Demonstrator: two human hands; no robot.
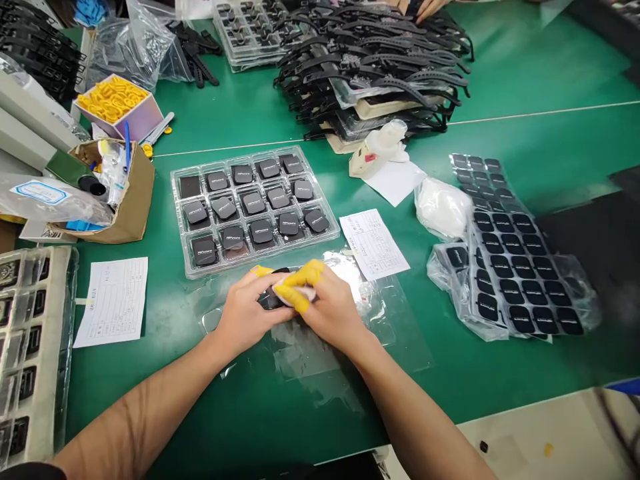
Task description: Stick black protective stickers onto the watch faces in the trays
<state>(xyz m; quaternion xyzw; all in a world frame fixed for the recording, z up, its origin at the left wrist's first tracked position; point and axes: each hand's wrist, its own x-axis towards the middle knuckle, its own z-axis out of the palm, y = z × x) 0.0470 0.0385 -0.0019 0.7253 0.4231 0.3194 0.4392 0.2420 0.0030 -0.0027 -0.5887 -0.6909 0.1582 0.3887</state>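
Near the middle of the bench, my left hand (243, 310) is closed on a small black piece (270, 299), mostly hidden by fingers. My right hand (335, 303), with yellow finger cots on its fingers, pinches a white wiping cloth (307, 293) against that piece. One yellow cot also shows at my left fingertips. Beneath both hands lie clear plastic sheets (405, 333). Just beyond is a clear compartment tray (187, 264) with rows of black rounded-square pieces (261, 231) with pale lettering.
To the right lie sheets of black square stickers (511, 291) and a white bundle (443, 207). A white bottle (379, 148) stands before stacked black straps (370, 67). At left are a cardboard box (137, 193), yellow finger cots (113, 99) and paper (114, 300). Another person's hand (429, 8) shows at the top.
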